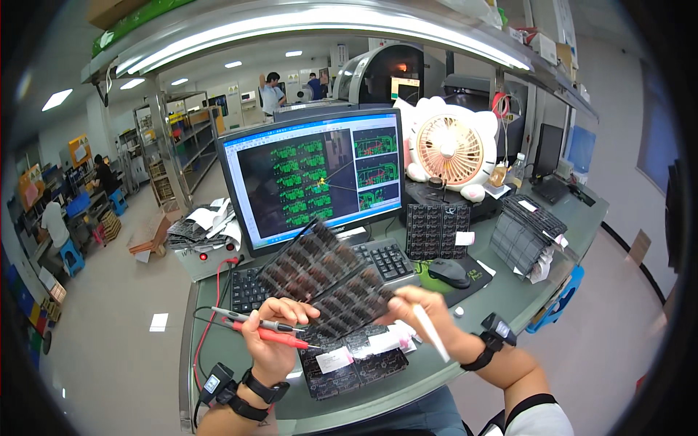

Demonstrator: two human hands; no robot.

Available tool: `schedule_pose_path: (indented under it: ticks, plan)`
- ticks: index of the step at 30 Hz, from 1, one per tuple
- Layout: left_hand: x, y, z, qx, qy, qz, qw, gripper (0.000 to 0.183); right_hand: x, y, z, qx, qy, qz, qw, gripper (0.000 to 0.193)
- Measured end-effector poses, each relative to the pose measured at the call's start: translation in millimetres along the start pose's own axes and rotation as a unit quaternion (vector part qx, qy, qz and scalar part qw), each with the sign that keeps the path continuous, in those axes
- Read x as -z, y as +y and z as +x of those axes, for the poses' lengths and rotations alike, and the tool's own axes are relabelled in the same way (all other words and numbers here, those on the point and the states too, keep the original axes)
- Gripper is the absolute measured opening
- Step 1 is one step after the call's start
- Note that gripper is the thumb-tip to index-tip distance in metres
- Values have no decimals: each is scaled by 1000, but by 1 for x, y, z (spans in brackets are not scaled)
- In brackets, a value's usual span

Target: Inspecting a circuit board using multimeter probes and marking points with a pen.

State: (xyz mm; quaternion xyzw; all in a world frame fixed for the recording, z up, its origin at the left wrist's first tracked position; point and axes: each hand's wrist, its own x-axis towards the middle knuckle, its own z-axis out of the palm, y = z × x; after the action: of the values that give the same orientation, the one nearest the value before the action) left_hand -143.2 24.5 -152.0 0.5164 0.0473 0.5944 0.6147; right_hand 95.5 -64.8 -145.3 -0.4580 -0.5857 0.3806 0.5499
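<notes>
A dark circuit board panel (pixel 336 282), blurred by motion, is tilted above the keyboard between my hands. My right hand (pixel 427 318) is closed on its right corner, and a thin white strip (pixel 432 333) sticks out from the same fingers. My left hand (pixel 275 336) is closed round a red test probe (pixel 280 338) and a grey-black test probe (pixel 251 319), its fingertips at the panel's lower left edge. Below, on the desk, lie more board panels (pixel 342 381) with white-and-pink paper labels (pixel 335 360) on top.
Behind stands a monitor (pixel 305 174) showing a green board layout, with a keyboard (pixel 382 260) before it. Right of that are an upright panel (pixel 429 229), a mouse (pixel 449 273), a stack of panels (pixel 525 236) and a white fan (pixel 449 149). A red cable (pixel 217 298) runs down the left side.
</notes>
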Motion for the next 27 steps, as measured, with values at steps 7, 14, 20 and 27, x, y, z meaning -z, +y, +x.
schedule_pose_path:
  ticks: [7, 14, 20, 27]
  plan:
    - [31, 24, 24, 94, 72, 62, 991, 49, -10, -4, -13, 73, -182, -84, 977, 28]
    - [36, 27, 36, 297, -258, 286, 873, 54, -5, 20, 28, 25, -149, -127, 980, 29]
    - [35, 7, 38, 361, -280, 294, 840, 48, -18, 30, 51, 50, -178, -176, 967, 28]
    - [29, -1, 35, 292, -234, 317, 872, 38, -17, 54, 53, 74, -182, -219, 956, 25]
